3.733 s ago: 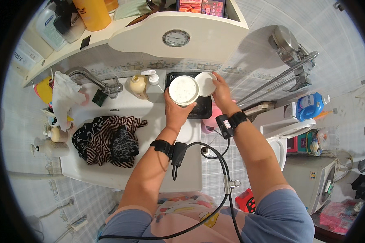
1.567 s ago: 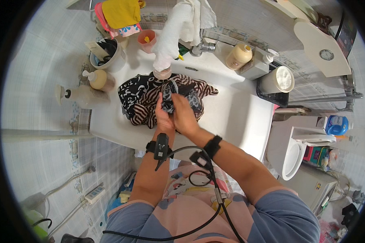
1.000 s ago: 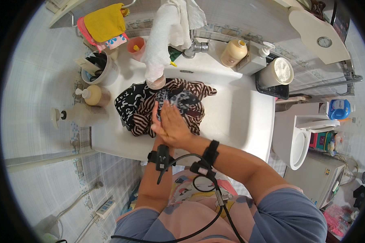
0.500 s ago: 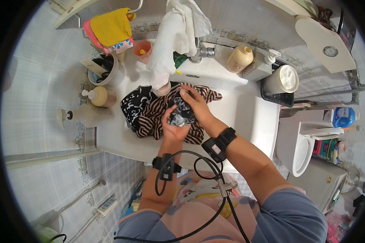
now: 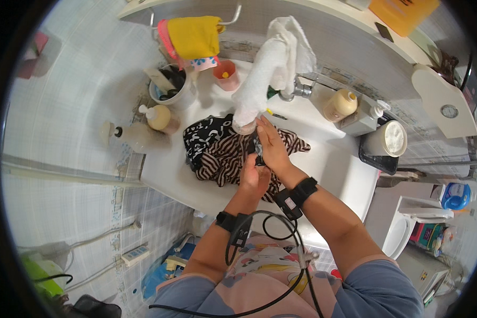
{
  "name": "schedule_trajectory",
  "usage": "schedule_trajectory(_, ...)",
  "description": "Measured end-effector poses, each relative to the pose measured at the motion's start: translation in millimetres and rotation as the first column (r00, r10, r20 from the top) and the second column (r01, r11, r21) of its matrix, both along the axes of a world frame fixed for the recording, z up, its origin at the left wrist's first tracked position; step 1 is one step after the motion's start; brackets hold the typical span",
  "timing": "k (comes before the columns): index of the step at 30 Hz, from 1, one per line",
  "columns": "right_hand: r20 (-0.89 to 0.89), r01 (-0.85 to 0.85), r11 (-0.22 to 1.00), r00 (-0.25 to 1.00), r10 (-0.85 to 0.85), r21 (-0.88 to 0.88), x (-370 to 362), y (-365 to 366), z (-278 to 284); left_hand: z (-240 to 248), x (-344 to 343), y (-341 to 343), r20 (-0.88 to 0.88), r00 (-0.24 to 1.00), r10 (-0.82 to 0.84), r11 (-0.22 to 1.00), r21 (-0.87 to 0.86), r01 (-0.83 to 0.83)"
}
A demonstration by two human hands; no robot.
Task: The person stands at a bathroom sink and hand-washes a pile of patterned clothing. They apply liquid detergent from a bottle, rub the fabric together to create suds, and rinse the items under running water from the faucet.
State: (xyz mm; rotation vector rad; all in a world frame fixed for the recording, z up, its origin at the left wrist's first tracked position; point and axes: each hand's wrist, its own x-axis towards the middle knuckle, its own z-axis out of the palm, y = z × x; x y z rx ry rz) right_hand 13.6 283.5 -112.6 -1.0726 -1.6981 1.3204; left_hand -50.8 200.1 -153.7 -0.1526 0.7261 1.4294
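Observation:
A small wad of black-and-white cloth [image 5: 258, 151] is pressed between my two hands, mostly hidden by them. My left hand [image 5: 253, 179] is underneath, its fingers closed against the wad. Over it lies my right hand [image 5: 274, 151], its fingers held together and pressed on the cloth. Beneath them, a brown-and-black striped garment [image 5: 222, 161] lies crumpled in the white sink [image 5: 323, 177]. A black garment with white markings [image 5: 204, 137] sits bunched at its left. The tap's spout end [image 5: 244, 127], draped with a white towel [image 5: 265, 74], hangs just beyond my hands.
Pump bottles [image 5: 161, 119] stand on the left rim, beside a white tub of tools [image 5: 180, 98] and a pink cup [image 5: 226, 79]. At right are a cream bottle [image 5: 340, 105], a grey bottle [image 5: 358, 119] and a white canister [image 5: 389, 139]. Cables run from my wrist straps.
The view has shifted, so the sink appears farther right. My right hand has flattened over the black-and-white cloth, and my hands have closed together, covering more of it.

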Motion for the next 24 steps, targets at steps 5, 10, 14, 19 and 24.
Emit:
schedule_trajectory(5,0.219,-0.18,0.908,0.97,0.101,0.377,-1.9,-74.5,5.6,-1.9,-15.5,1.1,0.18,0.975,0.13,0.969,0.185,-0.163)
schedule_trajectory(10,0.203,-0.177,0.964,0.97,0.136,0.199,-5.8,-26.8,-7.6,4.6,-6.6,-6.0,-0.158,0.987,0.036,0.983,0.184,-0.006)
schedule_trajectory(14,0.048,-0.028,1.0,0.998,0.028,-0.005,-7.2,-12.4,-5.8,3.1,-3.3,-1.1,-0.001,0.996,0.091,0.97,0.224,-0.089)
schedule_trajectory(19,-0.02,-0.082,0.979,0.996,0.087,0.185,-0.7,-77.9,24.8,20.3,-44.1,19.2,0.209,0.962,0.175,0.951,0.217,-0.22)
schedule_trajectory(24,-0.313,0.097,0.933,0.926,-0.212,-0.347,9.0,-46.7,-0.1,19.0,-49.3,29.4,0.183,0.956,0.228,0.961,0.116,-0.251)
